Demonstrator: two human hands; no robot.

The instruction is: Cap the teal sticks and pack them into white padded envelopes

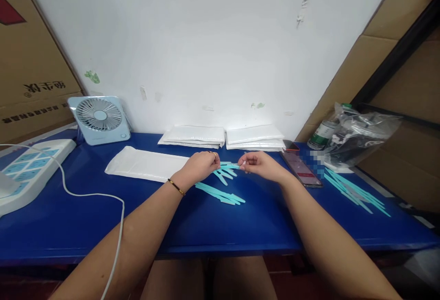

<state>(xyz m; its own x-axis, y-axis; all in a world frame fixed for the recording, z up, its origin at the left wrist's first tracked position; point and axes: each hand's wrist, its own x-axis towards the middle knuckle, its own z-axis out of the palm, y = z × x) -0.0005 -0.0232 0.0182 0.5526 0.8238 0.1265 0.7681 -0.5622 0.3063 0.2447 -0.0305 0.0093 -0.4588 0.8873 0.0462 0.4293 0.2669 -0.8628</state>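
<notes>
Over the blue table my left hand (201, 165) is closed, its fingertips gathered at the left end of a small fan of slim teal sticks (223, 174). My right hand (259, 165) pinches the right tip of one teal stick (233, 166) from that fan, so it spans between both hands. Just below lies a bundle of flat teal sticks (222, 194), its left end partly hidden by my left wrist. Behind my left hand and wrist rests a long white padded packet (144, 165). What exactly the sticks are is too small to tell.
White packets lie in a left stack (192, 135) and right stack (254, 136) by the wall. A phone (302, 169), more teal sticks (357, 192), a bottle (322, 135) and plastic bag (360, 135) are right. A fan (99, 119), power strip (37, 167) and white cable (92, 194) are left.
</notes>
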